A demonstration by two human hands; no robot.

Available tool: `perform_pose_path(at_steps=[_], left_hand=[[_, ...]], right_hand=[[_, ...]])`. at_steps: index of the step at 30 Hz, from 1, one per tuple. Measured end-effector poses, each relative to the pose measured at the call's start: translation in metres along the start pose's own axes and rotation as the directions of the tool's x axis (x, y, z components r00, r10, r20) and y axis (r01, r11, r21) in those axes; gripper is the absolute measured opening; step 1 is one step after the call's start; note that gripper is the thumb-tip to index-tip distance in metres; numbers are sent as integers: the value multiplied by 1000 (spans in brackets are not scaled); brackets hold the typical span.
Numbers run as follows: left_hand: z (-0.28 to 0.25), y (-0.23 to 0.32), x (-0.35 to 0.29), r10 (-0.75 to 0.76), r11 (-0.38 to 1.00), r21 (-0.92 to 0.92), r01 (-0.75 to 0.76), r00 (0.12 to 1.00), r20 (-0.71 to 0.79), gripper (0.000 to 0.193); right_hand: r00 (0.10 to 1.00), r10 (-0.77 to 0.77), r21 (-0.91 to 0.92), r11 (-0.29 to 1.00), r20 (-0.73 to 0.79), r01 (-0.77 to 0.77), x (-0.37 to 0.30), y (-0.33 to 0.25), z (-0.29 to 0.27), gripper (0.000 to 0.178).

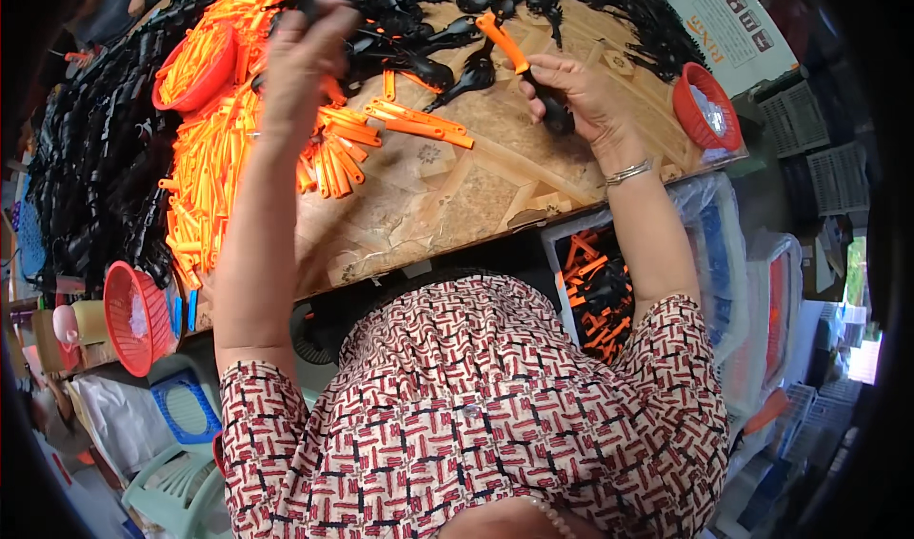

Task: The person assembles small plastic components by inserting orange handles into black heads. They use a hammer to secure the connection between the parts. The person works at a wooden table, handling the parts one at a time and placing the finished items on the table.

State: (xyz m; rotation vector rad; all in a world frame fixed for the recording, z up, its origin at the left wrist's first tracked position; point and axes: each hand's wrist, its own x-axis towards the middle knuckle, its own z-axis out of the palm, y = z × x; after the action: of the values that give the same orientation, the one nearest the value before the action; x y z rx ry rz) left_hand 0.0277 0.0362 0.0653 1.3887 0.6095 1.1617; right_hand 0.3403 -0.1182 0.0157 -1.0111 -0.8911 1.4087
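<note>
My right hand (571, 87) is closed around a utensil with an orange handle (502, 41) pointing up and left and a black end (552, 109) below the fingers. My left hand (309, 53), smeared by motion, is raised over the orange handles (214, 182) heaped on the left of the table. Dark pieces lie close to its fingers, and I cannot make out whether it holds one. Several loose orange handles (419, 123) lie between my hands. Beyond them, black spoon-like pieces (474, 70) rest on the tabletop.
A red basket (228, 70) full of orange handles stands at far left. Other red baskets sit at near left (118, 315) and right (687, 120). Black pieces (86, 168) pile along the left edge. By my right arm, a bin (569, 301) holds orange-and-black pieces. A carton (724, 15) stands far right.
</note>
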Motion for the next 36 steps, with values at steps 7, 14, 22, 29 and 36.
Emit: perform_pose_path(at_steps=[7, 14, 22, 29, 36], left_hand=[[62, -33, -32, -313, 949, 135, 284, 896, 315, 26], [16, -16, -7, -3, 1000, 28, 4, 998, -55, 9], [-44, -14, 7, -7, 901, 428, 62, 992, -129, 21], [37, -34, -75, -84, 776, 626, -76, 971, 223, 28], [18, 4, -98, -382, 852, 444, 276, 908, 169, 35]], right_hand=[[1000, 4, -96, 995, 18, -2, -20, 5, 50, 32], [999, -34, -238, 971, 2, 34, -45, 9, 52, 31], [977, -171, -777, 629, -126, 10, -57, 27, 22, 29], [902, -394, -961, 131, 176, 245, -89, 33, 24, 29], [779, -584, -922, -386, 227, -20, -90, 27, 21, 34]])
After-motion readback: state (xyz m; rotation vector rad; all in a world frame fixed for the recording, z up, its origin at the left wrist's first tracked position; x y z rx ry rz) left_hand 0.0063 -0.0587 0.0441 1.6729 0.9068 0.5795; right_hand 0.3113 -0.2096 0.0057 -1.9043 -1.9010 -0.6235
